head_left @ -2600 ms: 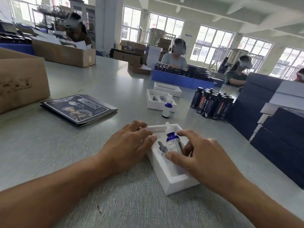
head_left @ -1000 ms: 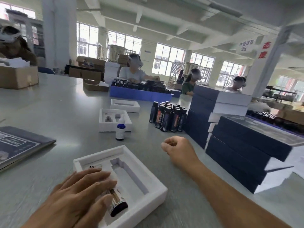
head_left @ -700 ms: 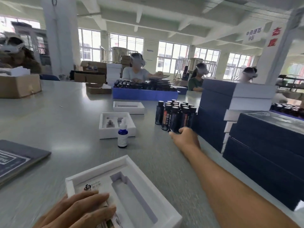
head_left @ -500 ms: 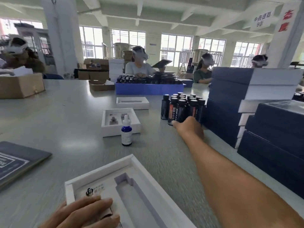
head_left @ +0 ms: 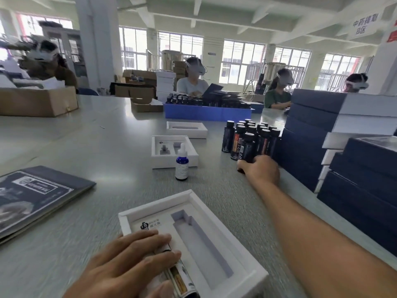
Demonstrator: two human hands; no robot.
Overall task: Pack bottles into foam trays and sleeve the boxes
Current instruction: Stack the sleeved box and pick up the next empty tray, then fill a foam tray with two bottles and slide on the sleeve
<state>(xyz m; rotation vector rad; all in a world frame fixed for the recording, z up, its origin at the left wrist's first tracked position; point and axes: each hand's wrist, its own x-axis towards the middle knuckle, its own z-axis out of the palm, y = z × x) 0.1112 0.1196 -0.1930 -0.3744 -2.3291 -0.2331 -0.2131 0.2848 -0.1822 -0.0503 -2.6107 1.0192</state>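
Foam tray [head_left: 223, 211] nearest on the bench [head_left: 107, 147]; dropper bottle [head_left: 182, 163] behind it; bottle cluster [head_left: 251, 138] right of that; stacked boxes [head_left: 322, 130] at far right; booklet [head_left: 36, 194] left.

Open table [head_left: 111, 134] left; dropper bottle [head_left: 181, 162] mid-path; stacked boxes [head_left: 322, 134] wall off right.

Three white foam trays [head_left: 189, 231] [head_left: 174, 151] [head_left: 187, 129] lie on the bench [head_left: 86, 143]. One blue dropper bottle [head_left: 181, 162] stands there. Roughly fifteen dark bottles [head_left: 250, 138] cluster together; the rear ones overlap. Two hands [head_left: 131, 265] [head_left: 261, 169] show.
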